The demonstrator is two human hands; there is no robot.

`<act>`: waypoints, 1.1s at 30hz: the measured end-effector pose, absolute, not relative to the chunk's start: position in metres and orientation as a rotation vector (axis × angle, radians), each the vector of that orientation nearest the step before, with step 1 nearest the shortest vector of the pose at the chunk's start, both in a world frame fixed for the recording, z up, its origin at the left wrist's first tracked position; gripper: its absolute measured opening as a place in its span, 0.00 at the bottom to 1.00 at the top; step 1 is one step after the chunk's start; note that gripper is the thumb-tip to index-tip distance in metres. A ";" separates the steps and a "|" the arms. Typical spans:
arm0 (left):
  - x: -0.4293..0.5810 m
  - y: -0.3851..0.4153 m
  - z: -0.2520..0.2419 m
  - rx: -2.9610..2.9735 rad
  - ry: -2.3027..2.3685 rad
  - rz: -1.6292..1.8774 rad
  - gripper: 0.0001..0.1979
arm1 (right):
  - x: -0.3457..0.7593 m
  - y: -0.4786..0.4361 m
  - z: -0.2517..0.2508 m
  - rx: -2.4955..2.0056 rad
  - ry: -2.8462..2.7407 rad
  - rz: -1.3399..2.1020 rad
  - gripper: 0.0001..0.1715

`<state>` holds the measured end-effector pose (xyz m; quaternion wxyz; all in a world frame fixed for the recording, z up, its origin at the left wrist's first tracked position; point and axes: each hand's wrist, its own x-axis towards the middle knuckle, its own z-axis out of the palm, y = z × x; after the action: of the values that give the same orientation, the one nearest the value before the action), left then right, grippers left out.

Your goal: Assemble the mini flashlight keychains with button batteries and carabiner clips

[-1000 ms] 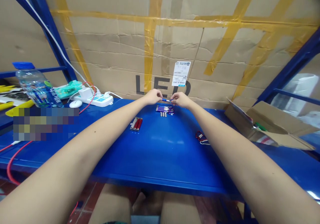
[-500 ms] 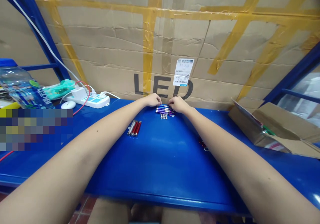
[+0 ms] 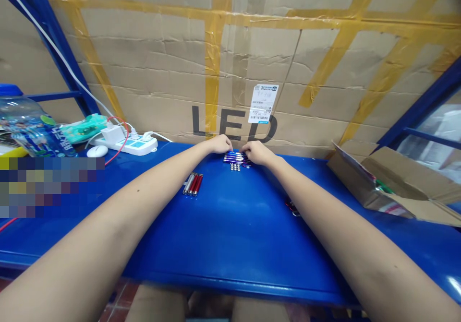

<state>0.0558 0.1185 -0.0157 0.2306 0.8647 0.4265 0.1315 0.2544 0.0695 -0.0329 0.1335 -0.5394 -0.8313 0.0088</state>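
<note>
Now, left hand (image 3: 220,144) and right hand (image 3: 258,152) at either end of blue tubes (image 3: 235,158) on a table (image 3: 234,240), both curled, cannot tell if gripping one, small metal pieces (image 3: 235,167) just beside the tubes.

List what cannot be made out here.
In the head view:
- Shiny blue-purple metal tubes: right ends partly covered by right hand
- Left hand: grip too small to tell
- Small red-and-silver item: partly behind right forearm
- Clear plastic bottle: cut by left edge
- White paper label: fine print too small

Purple-blue tubes (image 3: 234,157), red and silver tubes (image 3: 193,184), plain blue table (image 3: 234,245)
</note>
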 end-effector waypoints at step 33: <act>-0.049 0.008 -0.005 2.570 1.043 0.507 0.14 | 0.148 -0.081 -0.022 -1.143 -2.711 0.048 0.28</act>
<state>-0.0495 0.0078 -0.0051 0.1606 0.8996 0.3652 0.1775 0.1482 -0.0808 -0.0219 0.0996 -0.3866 -0.9167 0.0163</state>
